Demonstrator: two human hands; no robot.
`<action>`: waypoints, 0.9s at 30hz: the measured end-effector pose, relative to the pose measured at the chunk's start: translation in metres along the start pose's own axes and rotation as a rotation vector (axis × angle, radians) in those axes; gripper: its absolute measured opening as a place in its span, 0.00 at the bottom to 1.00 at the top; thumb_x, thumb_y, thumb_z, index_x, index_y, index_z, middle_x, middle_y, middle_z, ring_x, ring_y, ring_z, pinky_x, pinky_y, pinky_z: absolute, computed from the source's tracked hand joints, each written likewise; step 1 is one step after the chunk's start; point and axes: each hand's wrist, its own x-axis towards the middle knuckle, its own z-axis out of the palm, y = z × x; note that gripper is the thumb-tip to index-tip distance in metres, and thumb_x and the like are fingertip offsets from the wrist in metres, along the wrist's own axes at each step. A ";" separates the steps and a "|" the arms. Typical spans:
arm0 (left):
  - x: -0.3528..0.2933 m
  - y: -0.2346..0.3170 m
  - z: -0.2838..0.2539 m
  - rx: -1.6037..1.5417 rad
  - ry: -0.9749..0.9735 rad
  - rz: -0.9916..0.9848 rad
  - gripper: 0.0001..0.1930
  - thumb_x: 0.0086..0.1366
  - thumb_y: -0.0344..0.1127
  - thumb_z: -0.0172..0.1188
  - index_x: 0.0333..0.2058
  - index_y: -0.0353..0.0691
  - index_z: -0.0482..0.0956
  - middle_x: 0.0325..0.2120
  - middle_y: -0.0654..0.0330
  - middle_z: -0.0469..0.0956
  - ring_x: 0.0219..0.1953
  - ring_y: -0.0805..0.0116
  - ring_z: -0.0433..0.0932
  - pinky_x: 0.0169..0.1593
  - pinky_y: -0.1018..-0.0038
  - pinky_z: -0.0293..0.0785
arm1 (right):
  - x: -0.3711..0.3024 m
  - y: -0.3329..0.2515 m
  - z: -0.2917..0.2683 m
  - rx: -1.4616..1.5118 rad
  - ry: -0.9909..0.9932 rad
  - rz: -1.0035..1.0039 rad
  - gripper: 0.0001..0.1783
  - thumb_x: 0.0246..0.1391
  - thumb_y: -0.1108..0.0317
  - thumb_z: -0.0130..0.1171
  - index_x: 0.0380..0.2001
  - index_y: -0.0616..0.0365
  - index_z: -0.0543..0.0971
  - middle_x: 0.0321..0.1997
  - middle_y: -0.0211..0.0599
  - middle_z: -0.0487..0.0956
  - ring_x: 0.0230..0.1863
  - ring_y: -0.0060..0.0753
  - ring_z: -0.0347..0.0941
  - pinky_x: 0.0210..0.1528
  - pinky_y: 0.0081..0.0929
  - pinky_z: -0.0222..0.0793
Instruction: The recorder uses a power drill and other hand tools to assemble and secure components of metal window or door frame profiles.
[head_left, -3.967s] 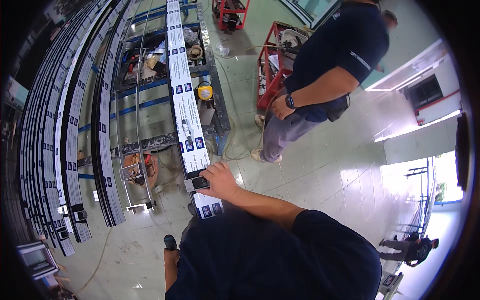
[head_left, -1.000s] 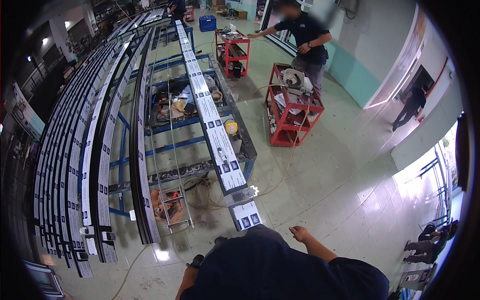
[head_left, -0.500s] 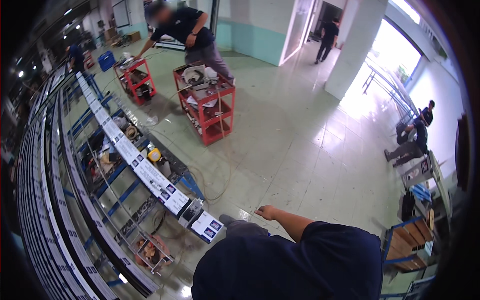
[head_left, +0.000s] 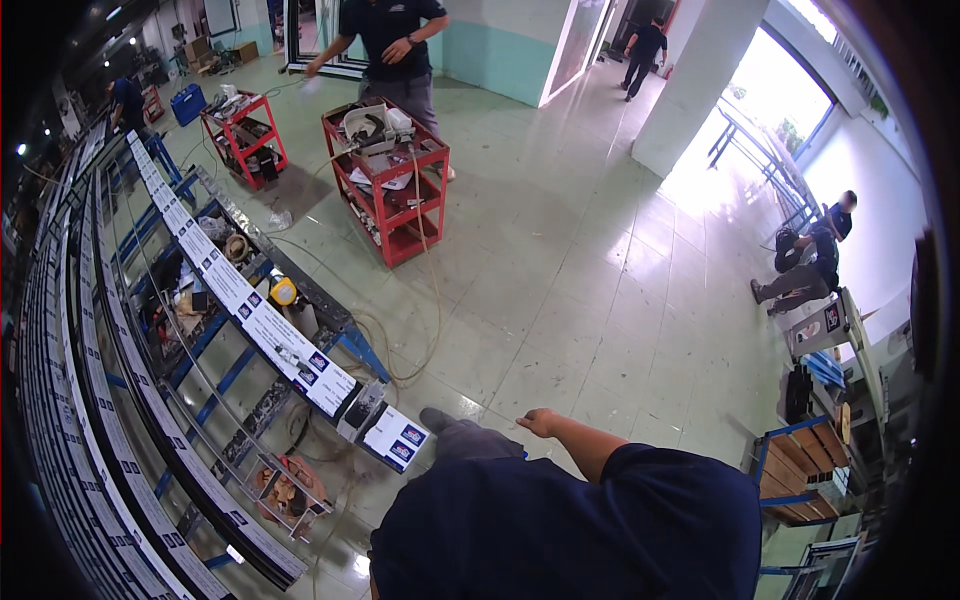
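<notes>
My right hand (head_left: pixel 540 422) hangs over the floor at my right side, with the arm bent. Its fingers are curled together; whatever they hold, if anything, is too small to make out. My left hand is out of sight. To the left of my legs lies a long profile (head_left: pixel 262 322) covered in white printed film, its near end close to my body. Around that profile near its end sits a dark grey metal block (head_left: pixel 362 410). A small metal piece (head_left: pixel 293 360) rests on the film farther along.
Blue rack frames (head_left: pixel 350 345) carry the profile and several more long profiles (head_left: pixel 165 450) at left. A yellow tape measure (head_left: pixel 284 290) lies on the rack's shelf. Two red carts (head_left: pixel 385 180) stand ahead, with a hose trailing across the floor. A co-worker (head_left: pixel 395 45) stands behind the nearer cart.
My view has shifted, so the rack and carts sit lower-left or higher in the picture. The co-worker's hand has lifted off the farther cart. My right hand stays low at my side.
</notes>
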 end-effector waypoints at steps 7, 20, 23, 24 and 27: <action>0.002 -0.002 0.004 -0.019 0.027 0.009 0.53 0.66 0.44 0.75 0.78 0.31 0.50 0.52 0.34 0.90 0.51 0.39 0.93 0.49 0.51 0.90 | 0.007 -0.011 0.005 0.021 0.059 -0.043 0.45 0.79 0.27 0.45 0.64 0.60 0.88 0.66 0.59 0.87 0.72 0.65 0.80 0.75 0.54 0.74; 0.014 -0.005 -0.004 -0.054 0.123 0.026 0.53 0.67 0.44 0.75 0.79 0.31 0.50 0.53 0.34 0.89 0.52 0.38 0.93 0.50 0.50 0.90 | 0.013 -0.036 0.002 -0.028 0.007 -0.093 0.44 0.79 0.27 0.46 0.65 0.58 0.87 0.69 0.57 0.86 0.73 0.63 0.79 0.77 0.52 0.73; -0.011 -0.043 0.012 -0.085 0.146 -0.069 0.53 0.67 0.44 0.75 0.79 0.31 0.50 0.53 0.33 0.89 0.53 0.37 0.93 0.50 0.50 0.90 | 0.029 -0.040 -0.006 -0.119 -0.037 -0.191 0.44 0.80 0.27 0.46 0.67 0.57 0.87 0.71 0.56 0.85 0.74 0.60 0.78 0.79 0.51 0.71; -0.032 -0.063 0.022 -0.098 0.143 -0.127 0.53 0.67 0.44 0.75 0.79 0.31 0.50 0.53 0.33 0.89 0.53 0.37 0.93 0.51 0.50 0.90 | 0.034 -0.038 -0.004 -0.160 -0.041 -0.273 0.43 0.80 0.28 0.46 0.66 0.57 0.87 0.71 0.57 0.85 0.75 0.60 0.78 0.79 0.51 0.71; -0.138 -0.145 0.087 -0.135 0.080 -0.327 0.53 0.67 0.44 0.74 0.79 0.31 0.50 0.54 0.33 0.89 0.53 0.37 0.93 0.51 0.50 0.90 | 0.046 -0.016 0.004 0.130 0.044 -0.071 0.38 0.80 0.34 0.55 0.63 0.63 0.86 0.54 0.53 0.92 0.52 0.49 0.92 0.61 0.47 0.84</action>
